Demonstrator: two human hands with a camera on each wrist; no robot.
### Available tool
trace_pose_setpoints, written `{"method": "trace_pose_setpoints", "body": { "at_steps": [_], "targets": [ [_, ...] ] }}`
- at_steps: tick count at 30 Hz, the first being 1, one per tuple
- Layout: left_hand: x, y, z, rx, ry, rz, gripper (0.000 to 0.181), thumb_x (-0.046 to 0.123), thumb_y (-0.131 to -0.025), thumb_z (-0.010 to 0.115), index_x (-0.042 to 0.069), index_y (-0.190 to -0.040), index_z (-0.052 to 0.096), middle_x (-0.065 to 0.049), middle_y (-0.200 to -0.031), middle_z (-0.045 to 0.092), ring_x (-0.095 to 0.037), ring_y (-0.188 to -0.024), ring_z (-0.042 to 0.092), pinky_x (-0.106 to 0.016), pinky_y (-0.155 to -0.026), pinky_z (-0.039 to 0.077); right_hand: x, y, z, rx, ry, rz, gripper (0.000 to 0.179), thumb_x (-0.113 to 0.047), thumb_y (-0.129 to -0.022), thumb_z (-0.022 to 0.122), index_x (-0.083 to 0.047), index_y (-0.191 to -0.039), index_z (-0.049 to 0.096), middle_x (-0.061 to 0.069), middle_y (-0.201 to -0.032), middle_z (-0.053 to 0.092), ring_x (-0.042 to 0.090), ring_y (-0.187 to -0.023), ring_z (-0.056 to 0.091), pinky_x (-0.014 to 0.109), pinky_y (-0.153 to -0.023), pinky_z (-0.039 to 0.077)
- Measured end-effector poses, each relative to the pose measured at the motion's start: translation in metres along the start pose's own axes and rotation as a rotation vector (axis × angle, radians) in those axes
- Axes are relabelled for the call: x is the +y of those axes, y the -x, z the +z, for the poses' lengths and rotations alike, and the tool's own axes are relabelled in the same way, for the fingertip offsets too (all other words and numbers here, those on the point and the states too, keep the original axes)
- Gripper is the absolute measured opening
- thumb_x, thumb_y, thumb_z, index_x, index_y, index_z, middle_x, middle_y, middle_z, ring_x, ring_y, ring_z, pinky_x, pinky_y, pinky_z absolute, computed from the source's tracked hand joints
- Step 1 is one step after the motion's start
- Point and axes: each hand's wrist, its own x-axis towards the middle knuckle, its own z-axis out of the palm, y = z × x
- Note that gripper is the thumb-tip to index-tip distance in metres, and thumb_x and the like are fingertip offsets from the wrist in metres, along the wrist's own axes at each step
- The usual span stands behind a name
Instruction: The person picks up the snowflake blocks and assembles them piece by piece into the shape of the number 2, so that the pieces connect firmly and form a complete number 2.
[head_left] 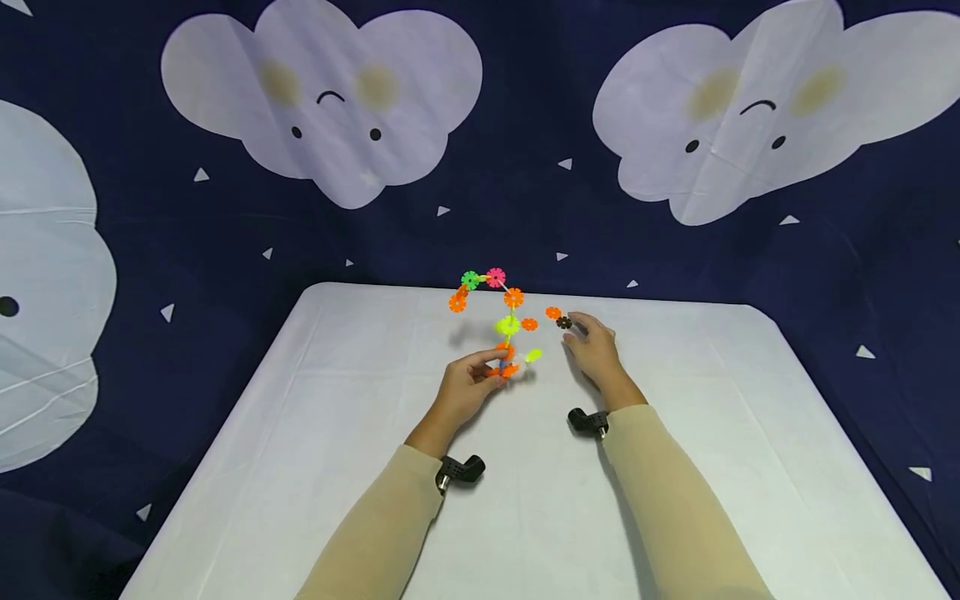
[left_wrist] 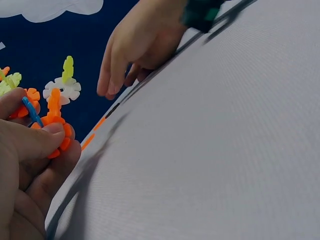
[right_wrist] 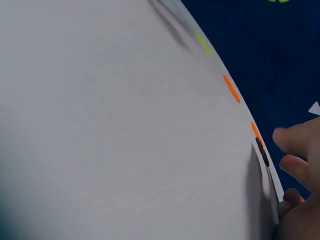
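Note:
My left hand (head_left: 467, 386) pinches the lower end of a chain of slotted flower-shaped plastic discs (head_left: 513, 297). In the left wrist view, thumb and fingers grip an orange disc (left_wrist: 64, 131) beside a blue one (left_wrist: 32, 111). A white disc (left_wrist: 61, 90) with a yellow-green disc (left_wrist: 68, 69) juts out sideways. The chain curves up to pink (head_left: 496, 277) and green (head_left: 470, 281) discs. My right hand (head_left: 597, 350) hovers by a dark brown disc (head_left: 564, 322), its fingers loosely bent and nothing visible between them. An orange disc (head_left: 552, 312) lies against the brown one.
Another loose orange disc (head_left: 529, 324) lies between the chain and the brown disc. A flat yellow disc (right_wrist: 203, 43) shows farther along in the right wrist view. Behind the white table (head_left: 360, 467) hangs a dark blue cloth (head_left: 517, 183) with clouds.

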Motion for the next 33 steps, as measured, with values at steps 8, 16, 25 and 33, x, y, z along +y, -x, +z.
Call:
{"method": "trace_pose_setpoints", "body": {
  "at_steps": [8,16,25,33],
  "targets": [
    [0.000,0.000,0.000,0.003,0.005,-0.010,0.044,-0.011,-0.088,0.080,0.010,-0.126,0.078,-0.005,-0.124,0.073,-0.020,-0.087,0.068,-0.027,-0.077,0.059,-0.010,-0.017,0.007,-0.056,0.141,0.058,0.034,-0.007,-0.108,0.055,-0.006,-0.138,0.069,0.007,-0.159,0.050,0.046,-0.146,0.029,0.066,-0.117,0.018],
    [0.002,0.001,0.001,-0.012,0.041,-0.008,0.045,-0.014,-0.088,0.078,0.006,-0.128,0.076,-0.008,-0.126,0.073,-0.025,-0.092,0.072,-0.030,-0.081,0.062,-0.010,-0.010,0.017,0.128,0.069,0.040,0.015,-0.002,-0.099,0.070,-0.006,-0.108,0.082,0.010,-0.123,0.073,0.040,-0.120,0.053,0.060,-0.108,0.030],
    [0.004,0.002,0.002,0.012,0.008,-0.025,0.046,-0.013,-0.087,0.080,0.009,-0.127,0.078,-0.004,-0.120,0.073,-0.018,-0.087,0.067,-0.026,-0.076,0.059,-0.001,0.001,0.016,0.190,0.040,-0.020,0.010,0.000,-0.098,0.071,0.002,-0.104,0.079,0.019,-0.109,0.061,0.034,-0.102,0.058,0.045,-0.090,0.048],
    [0.004,0.001,0.001,0.010,0.000,-0.026,0.045,-0.012,-0.088,0.079,0.010,-0.127,0.078,-0.005,-0.119,0.074,-0.018,-0.086,0.066,-0.025,-0.076,0.058,0.003,0.020,0.008,0.187,-0.172,-0.001,0.020,-0.001,-0.097,0.074,0.006,-0.116,0.077,0.018,-0.125,0.064,0.030,-0.110,0.061,0.035,-0.091,0.051]
  ]
}}
